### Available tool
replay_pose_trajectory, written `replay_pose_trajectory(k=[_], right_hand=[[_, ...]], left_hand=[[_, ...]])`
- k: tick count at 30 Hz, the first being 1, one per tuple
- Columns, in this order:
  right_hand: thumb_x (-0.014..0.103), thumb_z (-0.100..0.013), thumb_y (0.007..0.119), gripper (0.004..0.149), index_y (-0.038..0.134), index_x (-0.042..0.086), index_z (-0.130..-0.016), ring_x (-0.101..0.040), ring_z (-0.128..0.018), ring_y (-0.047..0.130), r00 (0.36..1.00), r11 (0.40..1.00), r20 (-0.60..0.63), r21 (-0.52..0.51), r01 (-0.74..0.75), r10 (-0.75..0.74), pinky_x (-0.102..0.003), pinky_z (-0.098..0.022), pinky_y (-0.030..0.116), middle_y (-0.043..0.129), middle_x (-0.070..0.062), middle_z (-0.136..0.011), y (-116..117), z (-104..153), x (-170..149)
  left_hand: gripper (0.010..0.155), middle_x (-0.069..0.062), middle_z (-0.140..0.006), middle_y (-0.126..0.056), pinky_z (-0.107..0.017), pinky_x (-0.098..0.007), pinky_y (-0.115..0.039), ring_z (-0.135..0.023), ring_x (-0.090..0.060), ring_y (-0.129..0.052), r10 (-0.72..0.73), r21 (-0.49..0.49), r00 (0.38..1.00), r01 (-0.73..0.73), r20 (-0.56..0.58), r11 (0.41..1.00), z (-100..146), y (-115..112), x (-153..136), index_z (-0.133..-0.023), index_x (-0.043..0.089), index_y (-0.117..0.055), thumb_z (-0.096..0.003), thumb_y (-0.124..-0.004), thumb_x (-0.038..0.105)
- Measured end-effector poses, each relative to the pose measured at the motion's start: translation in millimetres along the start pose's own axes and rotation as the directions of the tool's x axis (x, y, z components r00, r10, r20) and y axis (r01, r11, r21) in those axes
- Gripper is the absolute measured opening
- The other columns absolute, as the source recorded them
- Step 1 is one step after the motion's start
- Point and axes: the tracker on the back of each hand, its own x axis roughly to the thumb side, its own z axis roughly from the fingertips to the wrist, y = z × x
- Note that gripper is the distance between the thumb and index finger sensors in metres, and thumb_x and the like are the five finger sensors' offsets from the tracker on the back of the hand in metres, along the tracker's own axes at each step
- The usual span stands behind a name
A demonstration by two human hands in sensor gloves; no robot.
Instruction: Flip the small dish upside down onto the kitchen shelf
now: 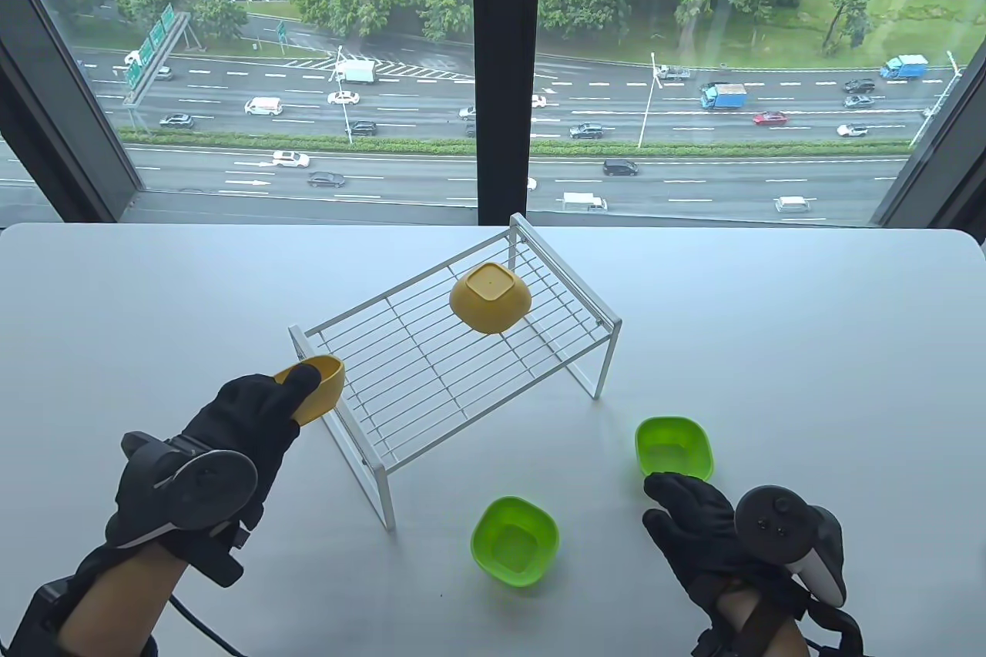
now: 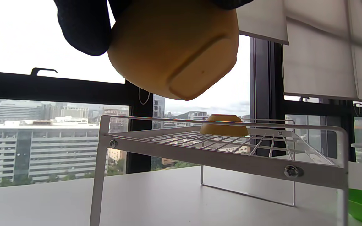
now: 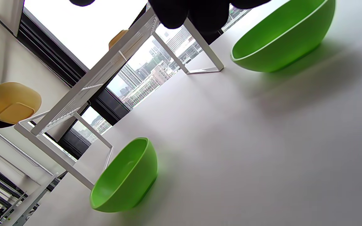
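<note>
The left hand [image 1: 231, 430] grips a yellow dish [image 1: 320, 391], fingers [image 2: 83, 28] curled round its rim, tilted above the near-left corner of the shelf [image 1: 462, 364]. Beyond it, another yellow dish [image 1: 491, 297] sits upside down on the shelf. The right hand [image 1: 697, 526] rests relaxed, holding nothing, fingertips just beside a green bowl [image 1: 674, 447]; a second green bowl [image 1: 514, 541] lies to their left. No writing is readable.

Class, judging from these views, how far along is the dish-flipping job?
Done: one yellow dish sits upside down on the shelf. In hand: the left hand holds a second yellow dish beside the shelf's near corner. Left: two green dishes upright on the table, the right hand near one.
</note>
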Motion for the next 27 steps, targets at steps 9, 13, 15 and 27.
replay_pose_trajectory(k=[9, 13, 15, 27], right_hand=[[0.064, -0.051, 0.06, 0.074, 0.052, 0.017, -0.107, -0.044, -0.103, 0.04, 1.0, 1.0, 0.003, 0.002, 0.001, -0.001, -0.067, -0.071, 0.03, 0.05, -0.018, -0.114, 0, 0, 0], [0.064, -0.051, 0.06, 0.074, 0.052, 0.017, -0.107, -0.044, -0.103, 0.039, 1.0, 1.0, 0.003, 0.003, 0.002, -0.002, -0.067, -0.071, 0.03, 0.049, -0.018, -0.114, 0, 0, 1], [0.064, -0.051, 0.06, 0.074, 0.051, 0.017, -0.108, -0.044, -0.103, 0.038, 1.0, 1.0, 0.001, 0.004, 0.0, 0.0, -0.067, -0.071, 0.029, 0.048, -0.018, -0.114, 0, 0, 1], [0.065, -0.051, 0.06, 0.075, 0.05, 0.017, -0.108, -0.044, -0.103, 0.037, 1.0, 1.0, -0.007, 0.016, -0.003, 0.003, -0.067, -0.072, 0.029, 0.047, -0.018, -0.115, 0, 0, 2]], left_hand=[[0.062, 0.0, -0.096, -0.068, -0.068, -0.055, -0.079, -0.094, -0.031, -0.075, 0.01, -0.098, 0.999, -0.014, -0.044, 0.995, -23, -6, 14, -0.109, 0.046, -0.037, -0.0505, -0.057, 0.04], [0.066, -0.001, -0.097, -0.062, -0.071, -0.054, -0.077, -0.095, -0.032, -0.07, 0.016, -0.136, 0.998, -0.023, -0.052, 0.99, -33, -14, 14, -0.108, 0.044, -0.027, -0.0506, -0.058, 0.041], [0.068, -0.002, -0.097, -0.06, -0.071, -0.053, -0.076, -0.096, -0.032, -0.068, 0.023, -0.151, 0.997, -0.033, -0.07, 0.988, -37, -15, 14, -0.108, 0.043, -0.023, -0.0506, -0.059, 0.043], [0.085, 0.002, -0.093, -0.061, -0.072, -0.05, -0.076, -0.093, -0.029, -0.071, 0.011, -0.173, 0.992, -0.033, -0.127, 0.984, -60, -17, 19, -0.105, 0.027, -0.011, -0.0486, -0.073, 0.044]])
